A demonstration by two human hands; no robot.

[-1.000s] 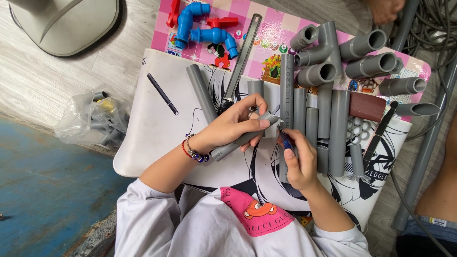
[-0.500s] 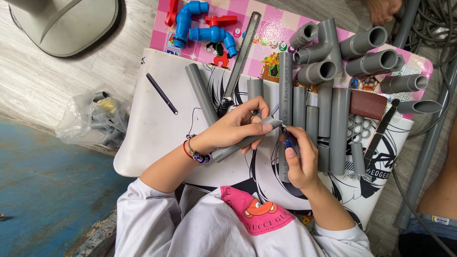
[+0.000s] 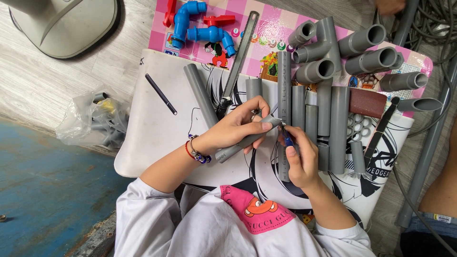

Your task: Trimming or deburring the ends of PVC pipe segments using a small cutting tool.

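My left hand (image 3: 238, 129) grips a short grey pipe piece (image 3: 227, 151), held slanted above a white board (image 3: 147, 143). My right hand (image 3: 299, 159) holds a small blue tool (image 3: 287, 138) with its tip at the pipe's upper end. Both hands meet near the board's middle. Several cut grey pipes (image 3: 312, 119) lie side by side just right of my hands. A long grey pipe (image 3: 284, 81) lies upright behind my fingers.
Grey pipe fittings (image 3: 333, 52) and blue valves with red handles (image 3: 200, 26) lie on a pink checked mat (image 3: 266, 33). A metal file (image 3: 240, 59), a black pen (image 3: 161, 93), a plastic bag of parts (image 3: 95, 119), and another person's leg (image 3: 438, 190) at the right.
My left hand has turned the short pipe slightly; the right hand stays at its end with the blue tool. Little else has shifted.
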